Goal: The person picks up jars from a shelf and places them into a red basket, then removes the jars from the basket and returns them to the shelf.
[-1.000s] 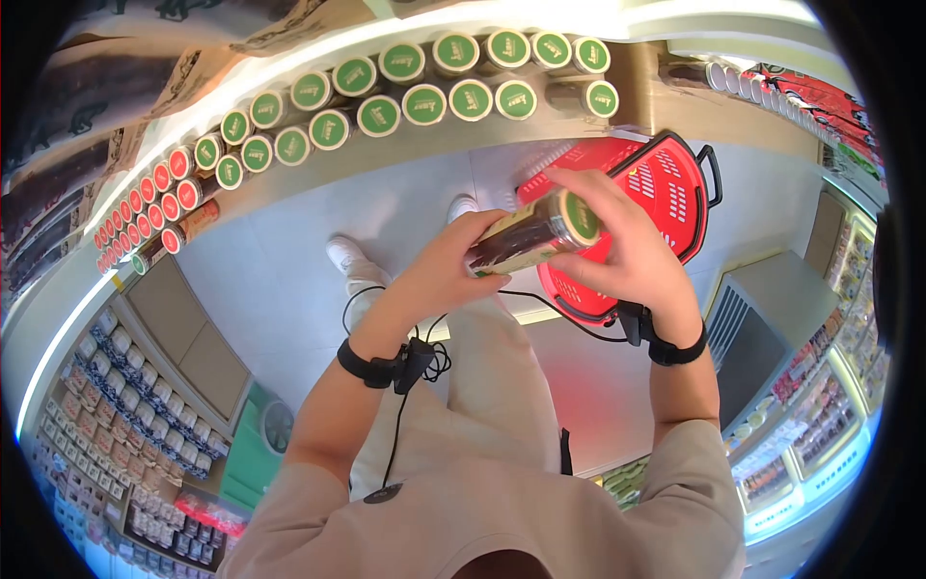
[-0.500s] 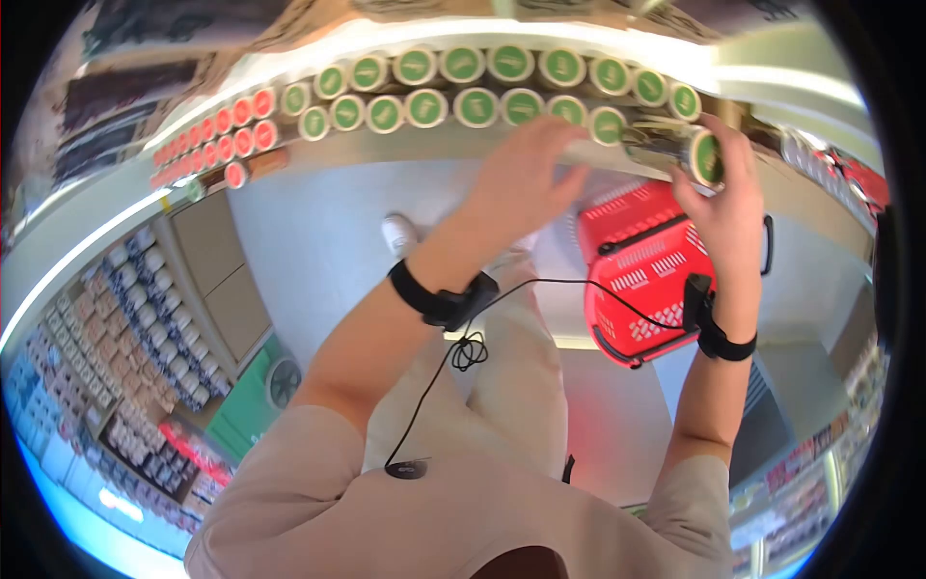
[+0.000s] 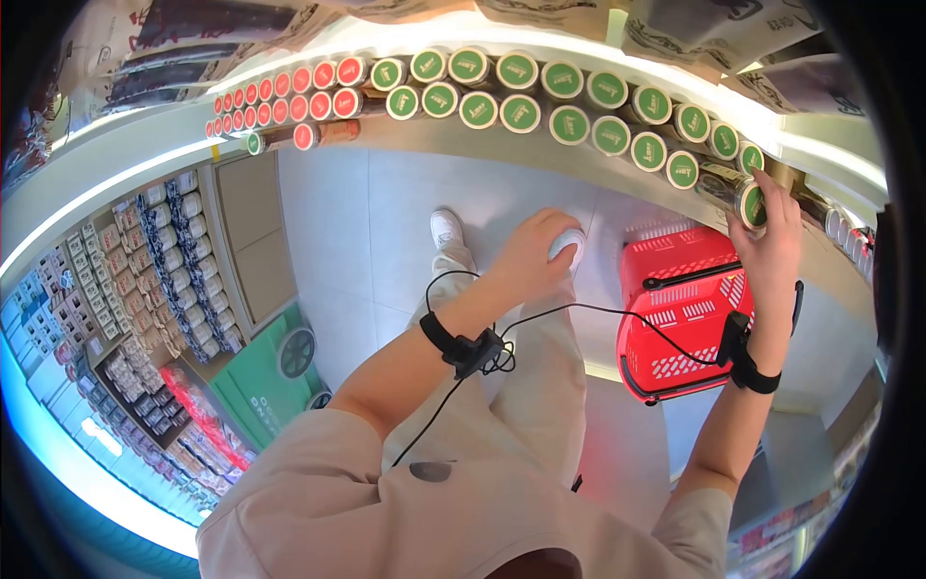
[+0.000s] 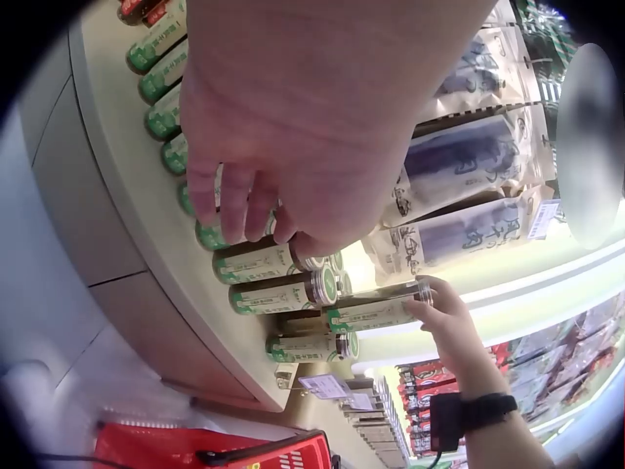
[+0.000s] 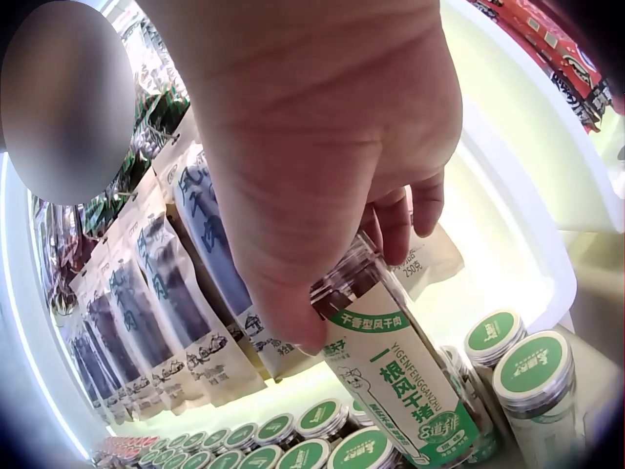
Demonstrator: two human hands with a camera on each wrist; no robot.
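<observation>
My right hand (image 3: 775, 232) grips a clear jar (image 5: 400, 376) near its lid, thumb on one side and fingers on the other. The jar has a green and cream label and a green-topped lid (image 3: 752, 205). In the right wrist view it stands among other green-lidded jars (image 5: 535, 371), tilted a little. The left hand (image 3: 540, 256) hangs over the floor in front of the legs, holding nothing, its fingers loosely curled. Seen from the left wrist, that hand (image 4: 293, 127) overlaps the row of jars on the shelf.
Rows of green-lidded jars (image 3: 518, 69) and red-lidded jars (image 3: 301, 77) line the shelf. Behind them hang paper pouches (image 5: 166, 269). A red shopping basket (image 3: 675, 338) stands on the floor below the right arm. A thin black cable (image 3: 617, 314) links both wrists.
The jar, earlier held between both hands over the basket, has moved to the shelf's right end in my right hand. My left hand let go, reached toward the shelf, then drew back.
</observation>
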